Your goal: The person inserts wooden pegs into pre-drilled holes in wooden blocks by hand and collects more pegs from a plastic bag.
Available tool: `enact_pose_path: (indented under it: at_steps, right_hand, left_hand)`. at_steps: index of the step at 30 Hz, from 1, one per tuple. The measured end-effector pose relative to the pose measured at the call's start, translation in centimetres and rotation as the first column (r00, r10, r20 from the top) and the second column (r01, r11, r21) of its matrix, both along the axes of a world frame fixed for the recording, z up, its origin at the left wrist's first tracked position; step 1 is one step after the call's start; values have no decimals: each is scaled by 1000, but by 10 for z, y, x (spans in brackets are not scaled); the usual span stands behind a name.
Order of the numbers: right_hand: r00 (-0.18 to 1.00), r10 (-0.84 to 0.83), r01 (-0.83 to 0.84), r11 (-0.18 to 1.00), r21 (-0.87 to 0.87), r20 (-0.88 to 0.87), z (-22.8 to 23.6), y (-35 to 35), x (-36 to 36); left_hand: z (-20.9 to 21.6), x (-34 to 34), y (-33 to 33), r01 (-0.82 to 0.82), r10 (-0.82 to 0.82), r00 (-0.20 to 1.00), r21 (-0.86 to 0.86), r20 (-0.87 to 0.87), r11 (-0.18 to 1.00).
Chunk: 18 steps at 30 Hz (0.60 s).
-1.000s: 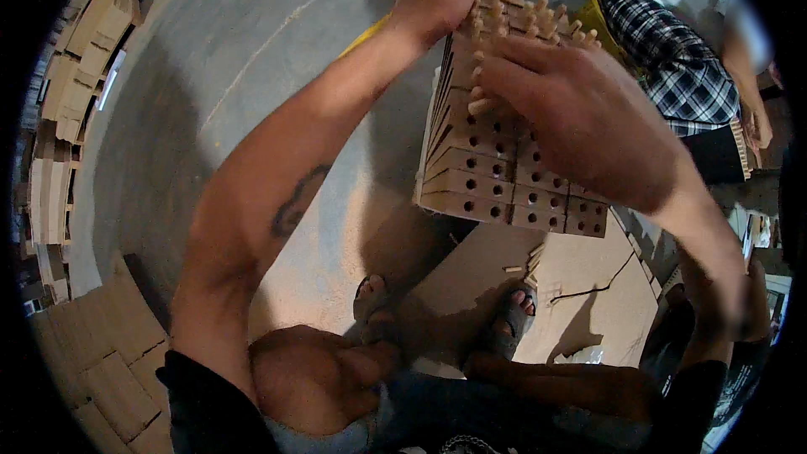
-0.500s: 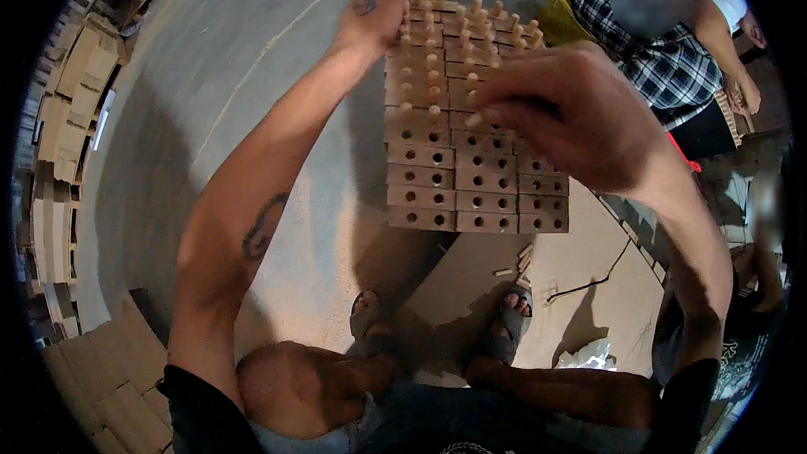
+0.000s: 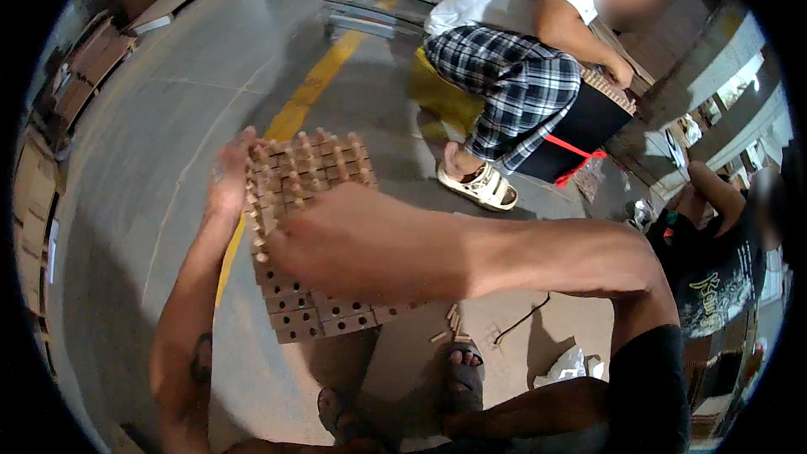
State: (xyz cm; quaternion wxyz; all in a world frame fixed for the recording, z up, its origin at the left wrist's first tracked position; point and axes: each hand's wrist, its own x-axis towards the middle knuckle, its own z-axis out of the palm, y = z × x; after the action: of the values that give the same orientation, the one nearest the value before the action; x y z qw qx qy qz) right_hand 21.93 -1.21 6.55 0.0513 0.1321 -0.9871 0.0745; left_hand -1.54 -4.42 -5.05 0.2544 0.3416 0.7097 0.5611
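A slab of brown, holed wooden blocks [image 3: 294, 321] set tightly side by side is held out before me, its near edge tilted. Wooden dowels [image 3: 304, 150] stand upright in the far rows and down the left side, while the nearest rows show open dark holes. My left hand [image 3: 229, 175] grips the far left edge of the slab, its fingers partly hidden behind it. Across the middle of the slab reaches my right hand [image 3: 328, 240], fingers curled closed beside the left column of dowels. The hand itself hides what is between its fingertips.
Loose dowels [image 3: 454, 319] lie on cardboard [image 3: 496, 328] by my right foot, near a crumpled clear plastic bag [image 3: 570, 366]. A co-worker [image 3: 513, 59] crouches at the far right over another dowelled slab [image 3: 609, 88]. A second person [image 3: 723, 261] sits at the right. Cardboard stacks line the left.
My view has swung up and to the right, bringing more of the co-worker into sight. My right hand has moved across to the slab's left columns from its right side, where it pinched a dowel.
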Motion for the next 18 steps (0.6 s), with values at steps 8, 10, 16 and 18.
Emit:
enact_pose_path:
  at_steps: [8, 10, 16, 18]
  right_hand:
    - [995, -50, 45, 997, 68, 85, -2, -9, -8]
    - [967, -136, 126, 990, 62, 216, 2, -6, -9]
    - [951, -268, 301, 915, -267, 153, -4, -4, -2]
    - [964, -248, 260, 952, -159, 93, 2, -9, -2]
  left_hand:
    - [2, 2, 3, 9, -10, 1000, 37, 22, 999]
    - [-4, 2, 8, -19, 20, 1000, 43, -17, 999]
    - [-37, -41, 10, -70, 94, 960, 100, -263, 993]
    - [-48, -27, 8, -122, 188, 921, 207, -342, 971]
